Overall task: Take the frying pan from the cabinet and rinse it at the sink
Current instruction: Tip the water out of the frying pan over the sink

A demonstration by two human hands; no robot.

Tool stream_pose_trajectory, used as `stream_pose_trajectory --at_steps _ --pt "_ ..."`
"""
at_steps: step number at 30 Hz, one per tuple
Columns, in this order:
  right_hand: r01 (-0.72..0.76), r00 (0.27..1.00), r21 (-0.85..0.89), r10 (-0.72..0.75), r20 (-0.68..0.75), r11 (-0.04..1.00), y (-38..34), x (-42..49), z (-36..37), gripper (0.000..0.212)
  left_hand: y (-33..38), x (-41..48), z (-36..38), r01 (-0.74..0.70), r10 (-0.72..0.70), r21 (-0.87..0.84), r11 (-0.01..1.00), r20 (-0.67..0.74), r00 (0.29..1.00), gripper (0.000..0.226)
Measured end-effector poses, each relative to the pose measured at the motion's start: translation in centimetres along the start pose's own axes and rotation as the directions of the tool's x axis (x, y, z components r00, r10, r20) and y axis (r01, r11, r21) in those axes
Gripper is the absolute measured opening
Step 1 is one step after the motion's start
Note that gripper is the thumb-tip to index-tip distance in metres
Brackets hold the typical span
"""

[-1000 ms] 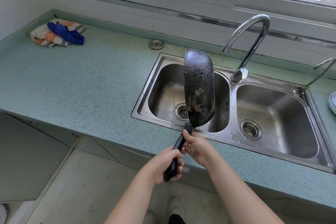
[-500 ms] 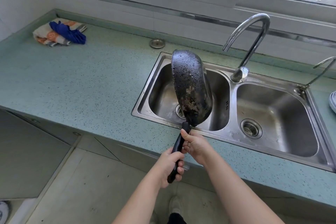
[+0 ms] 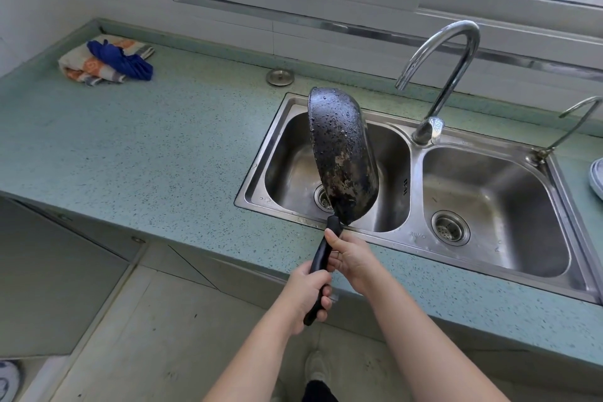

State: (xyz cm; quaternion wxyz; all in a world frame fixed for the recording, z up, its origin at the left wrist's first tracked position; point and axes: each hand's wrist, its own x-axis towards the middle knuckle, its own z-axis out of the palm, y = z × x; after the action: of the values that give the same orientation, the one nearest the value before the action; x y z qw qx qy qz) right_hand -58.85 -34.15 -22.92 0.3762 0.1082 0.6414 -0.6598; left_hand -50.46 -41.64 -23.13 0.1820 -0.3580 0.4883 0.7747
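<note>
Pan (image 3: 342, 157): wet, tilted on edge over the sink's (image 3: 489, 250) left basin; my left hand (image 3: 305, 292) and right hand (image 3: 350, 258) both wrapped round its handle.

A speckled green countertop (image 3: 163, 147) was seen along the wall. A patterned cloth (image 3: 81, 67) was laid at ten o'clock, and a blue cloth (image 3: 125, 60) was put on it. A round metal lid (image 3: 280, 77) was placed at twelve o'clock. A double sink (image 3: 391, 237) was set in at three o'clock, with a white dish (image 3: 597, 178) beyond it.
</note>
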Motion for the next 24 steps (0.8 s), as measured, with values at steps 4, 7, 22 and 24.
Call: stream_pose_trajectory --at_steps 4,7,22,24 --pt "0.06 0.998 -0.045 -0.06 -0.001 0.997 0.1 -0.3 -0.4 0.017 -0.1 -0.2 0.9 -0.063 0.065 0.047 0.997 -0.041 0.997 0.02" --pt "0.074 0.997 -0.026 -0.074 0.006 0.997 -0.1 -0.5 -0.8 0.019 -0.4 -0.3 1.7 -0.102 0.108 0.084 0.991 -0.074 0.991 0.022" --pt "0.026 0.992 0.172 -0.048 0.121 0.985 -0.5 0.9 2.8 0.021 1.9 -0.7 0.2 -0.226 0.321 0.328 0.917 -0.277 0.906 0.022" --pt "0.017 0.993 0.184 -0.038 0.112 0.983 -0.6 1.2 3.0 0.021 2.2 -0.4 0.0 -0.207 0.315 0.35 0.913 -0.286 0.905 0.021"
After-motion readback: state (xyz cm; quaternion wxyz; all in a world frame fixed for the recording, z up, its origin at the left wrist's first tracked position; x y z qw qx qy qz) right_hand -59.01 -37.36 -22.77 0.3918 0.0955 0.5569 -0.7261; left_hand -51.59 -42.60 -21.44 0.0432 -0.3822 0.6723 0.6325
